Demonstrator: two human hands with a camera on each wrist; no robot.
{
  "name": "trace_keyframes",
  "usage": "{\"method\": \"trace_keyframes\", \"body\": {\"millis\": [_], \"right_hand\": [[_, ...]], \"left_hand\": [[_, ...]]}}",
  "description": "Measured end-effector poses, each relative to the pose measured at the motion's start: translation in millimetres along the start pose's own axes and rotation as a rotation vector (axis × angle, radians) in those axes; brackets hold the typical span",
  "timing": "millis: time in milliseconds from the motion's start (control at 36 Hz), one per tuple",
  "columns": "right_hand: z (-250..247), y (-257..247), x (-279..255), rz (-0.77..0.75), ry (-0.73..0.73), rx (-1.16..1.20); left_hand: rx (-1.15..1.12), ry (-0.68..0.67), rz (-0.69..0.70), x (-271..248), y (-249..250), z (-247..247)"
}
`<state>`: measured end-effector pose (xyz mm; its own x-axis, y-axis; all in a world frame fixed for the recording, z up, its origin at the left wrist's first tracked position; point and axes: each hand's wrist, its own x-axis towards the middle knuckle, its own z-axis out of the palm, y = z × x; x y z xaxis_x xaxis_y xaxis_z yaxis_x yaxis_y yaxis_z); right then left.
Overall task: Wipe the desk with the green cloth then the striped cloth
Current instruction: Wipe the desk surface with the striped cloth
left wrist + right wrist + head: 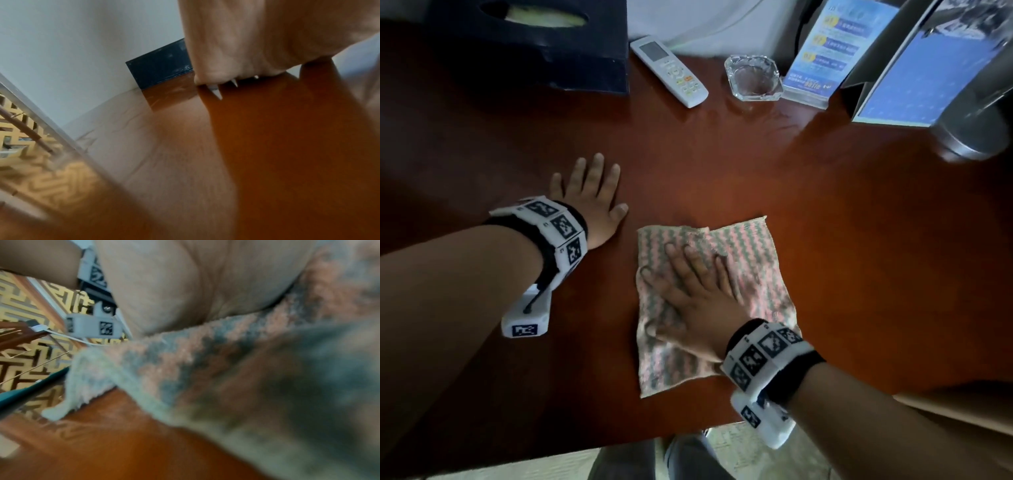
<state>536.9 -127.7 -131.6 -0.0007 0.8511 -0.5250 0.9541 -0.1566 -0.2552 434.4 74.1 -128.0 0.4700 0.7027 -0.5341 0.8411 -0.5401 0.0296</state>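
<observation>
Flat on the dark reddish wood of the bench (722,164), the striped cloth (753,246) lies spread out near the front edge, its pink and grey-green zigzag bands running across it and its far edge slightly rumpled. The right hand (695,301) presses down on the middle of it with straight, spread fingers (676,263), palm on the fabric; the right wrist view shows the heel of that hand (185,288) sitting directly on the cloth (226,361), with one frayed corner lifting off the wood. The left hand (589,198) rests palm-down on bare wood just to the left of the cloth, apart from it, fingers straight and holding nothing; the left wrist view shows it (257,40) lying on the glossy surface (185,162). Both wrists wear white bands printed with black square markers. Along the back of the bench stand a dark tissue box (530,51), a white remote control (669,70), a glass ashtray (753,77), a blue leaflet in a clear stand (825,54), and a metal cylinder (976,126) at the right edge.
</observation>
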Motion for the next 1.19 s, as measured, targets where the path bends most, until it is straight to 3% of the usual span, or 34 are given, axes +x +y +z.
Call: {"method": "trace_keyframes", "body": {"millis": [333,556,1000,1194], "right_hand": [[-66.5,119.6,54.7,0.348,0.146,0.09],[-76.9,117.7,74.5,0.449,0.213,0.131],[-7.1,-16.8,30.6,-0.03,0.086,0.038],[19.2,-37.7,-7.5,-0.126,0.083,0.041]], "left_hand": [[0.022,0.008,-0.006,3.5,-2.1,2.7],[0.026,0.028,-0.004,4.0,-1.3,2.7],[0.019,0.028,0.0,4.0,-1.3,2.4],[0.007,0.062,0.011,0.9,-3.0,4.4]]}}
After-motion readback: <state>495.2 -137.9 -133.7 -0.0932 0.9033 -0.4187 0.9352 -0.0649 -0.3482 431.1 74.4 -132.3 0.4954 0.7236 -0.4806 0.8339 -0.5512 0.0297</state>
